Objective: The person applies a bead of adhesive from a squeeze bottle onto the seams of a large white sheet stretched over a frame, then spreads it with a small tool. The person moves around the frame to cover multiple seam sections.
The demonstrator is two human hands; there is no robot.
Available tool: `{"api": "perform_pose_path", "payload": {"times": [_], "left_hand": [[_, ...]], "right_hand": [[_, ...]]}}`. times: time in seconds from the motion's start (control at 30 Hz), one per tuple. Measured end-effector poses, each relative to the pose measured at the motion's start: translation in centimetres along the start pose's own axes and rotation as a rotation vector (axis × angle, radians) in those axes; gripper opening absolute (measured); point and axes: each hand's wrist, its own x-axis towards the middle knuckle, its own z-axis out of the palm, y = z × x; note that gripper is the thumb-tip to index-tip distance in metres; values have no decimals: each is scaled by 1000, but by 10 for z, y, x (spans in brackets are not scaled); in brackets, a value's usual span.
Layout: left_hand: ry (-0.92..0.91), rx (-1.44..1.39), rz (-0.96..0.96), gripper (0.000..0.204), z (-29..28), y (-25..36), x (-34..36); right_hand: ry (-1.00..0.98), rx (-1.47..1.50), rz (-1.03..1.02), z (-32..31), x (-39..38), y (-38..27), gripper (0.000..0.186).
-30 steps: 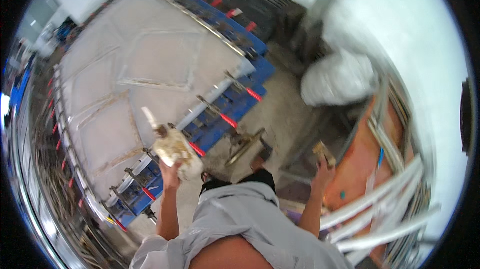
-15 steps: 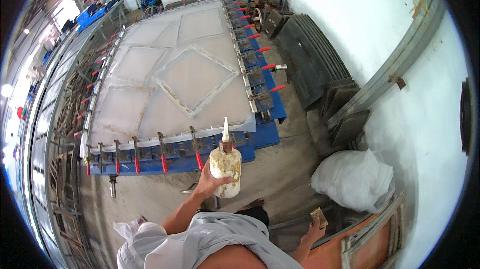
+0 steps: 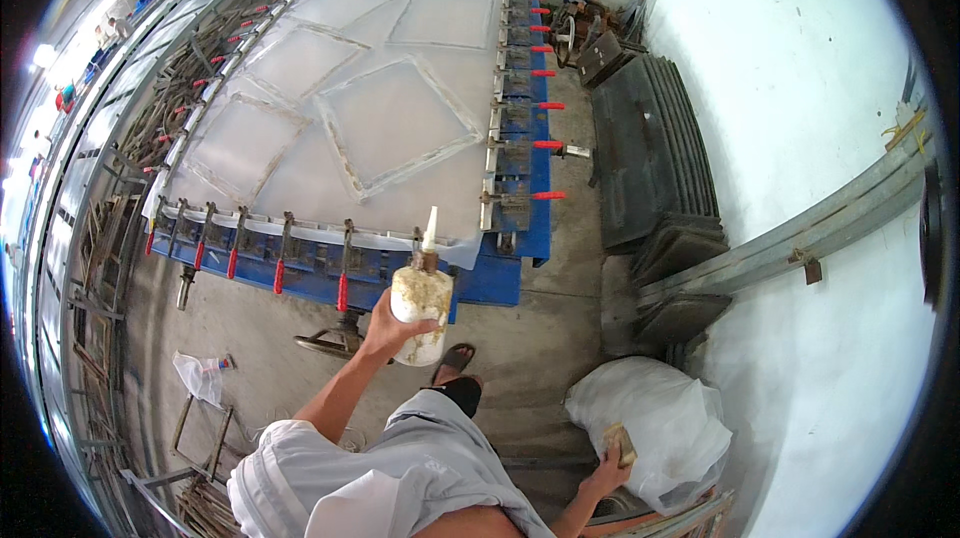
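Bottle (image 3: 421, 296) is gripped in the outstretched left hand (image 3: 393, 328).

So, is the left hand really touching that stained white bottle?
Touching. The head view shows the left hand wrapped around the lower part of the white bottle, its thumb lying across the front.

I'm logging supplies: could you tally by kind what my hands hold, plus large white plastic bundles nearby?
Bottle, in the left hand: 1
Small block, in the right hand: 1
Large white plastic bundle: 1
Total: 3
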Motion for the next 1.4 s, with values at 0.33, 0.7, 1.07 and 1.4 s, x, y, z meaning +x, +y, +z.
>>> {"api": "perform_pose_path", "payload": {"times": [0.33, 0.7, 1.07, 1.4], "left_hand": [[210, 32, 5, 79, 79, 18, 98], [524, 193, 11, 93, 80, 43, 117], [902, 767, -226, 93, 35, 120, 236], [493, 1504, -549, 90, -36, 158, 506]], "right_hand": [[-310, -191, -288, 107, 148, -33, 33], [-559, -307, -436, 313, 273, -162, 31], [-1044, -98, -368, 652, 211, -307, 35], [-1372, -16, -438, 915, 133, -395, 31]]}}
